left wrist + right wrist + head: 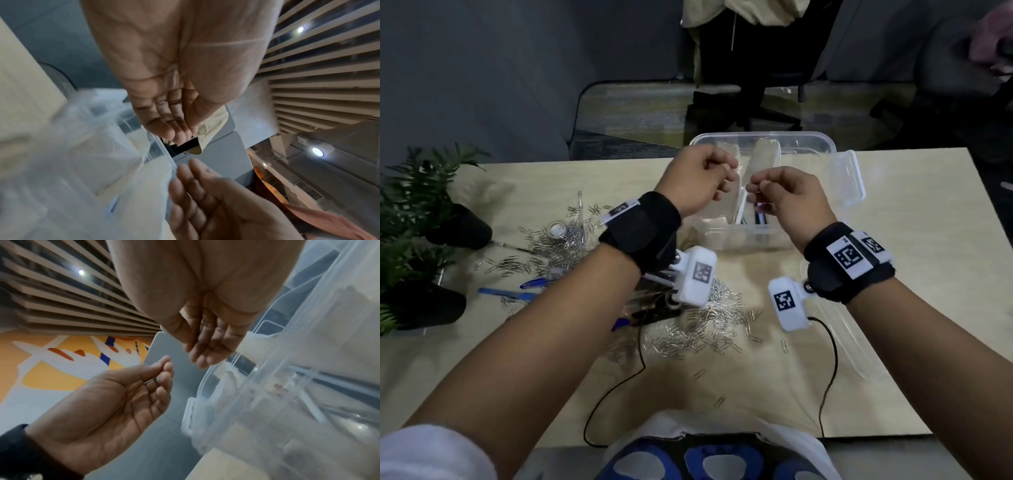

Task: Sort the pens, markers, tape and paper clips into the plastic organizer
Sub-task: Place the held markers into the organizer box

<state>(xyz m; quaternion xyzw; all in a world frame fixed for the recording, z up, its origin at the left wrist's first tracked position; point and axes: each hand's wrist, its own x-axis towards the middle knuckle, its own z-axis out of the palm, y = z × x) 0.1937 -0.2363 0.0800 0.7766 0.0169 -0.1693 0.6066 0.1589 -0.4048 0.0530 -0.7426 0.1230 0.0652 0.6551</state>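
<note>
Nearest you, paper clips (688, 329) lie scattered mid-bench, more piled toward the left edge beside blue pens (517, 294). Your left hand (697, 181) and right hand (786, 197) hover over the clear organizer (822, 145) at the far edge, fingers loosely curled; whether they pinch anything, you cannot tell.

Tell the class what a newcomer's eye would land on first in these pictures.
First, the two hands: the left hand and right hand are raised side by side over the clear plastic box at the table's far edge, fingers loosely curled. Next, the silver paper clips scattered across the table beneath the forearms, with blue pens lying to the left beside the potted plant.
</note>
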